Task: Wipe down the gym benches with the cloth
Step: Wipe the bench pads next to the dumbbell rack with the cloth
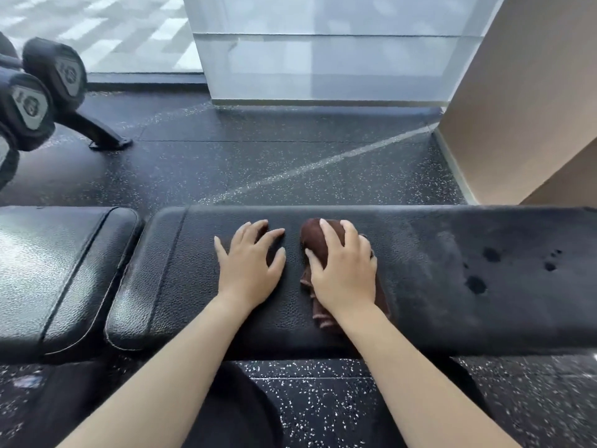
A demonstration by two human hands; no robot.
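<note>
A black padded gym bench (436, 295) runs across the view in front of me. Its long pad is on the right and a shorter seat pad (58, 273) lies to the left. A bunched brown cloth (315, 240) lies on the long pad. My right hand (344, 270) presses down on the cloth with fingers curled over it. My left hand (250, 263) rests flat on the bare pad just left of the cloth, fingers spread, holding nothing. A few dark wet spots (491, 255) mark the pad to the right of the cloth.
Black speckled rubber floor (274, 163) lies beyond and below the bench. Black dumbbells (55, 69) sit on a rack at the far left. A frosted glass panel (323, 53) stands ahead, and a beige wall (523, 92) rises at the right.
</note>
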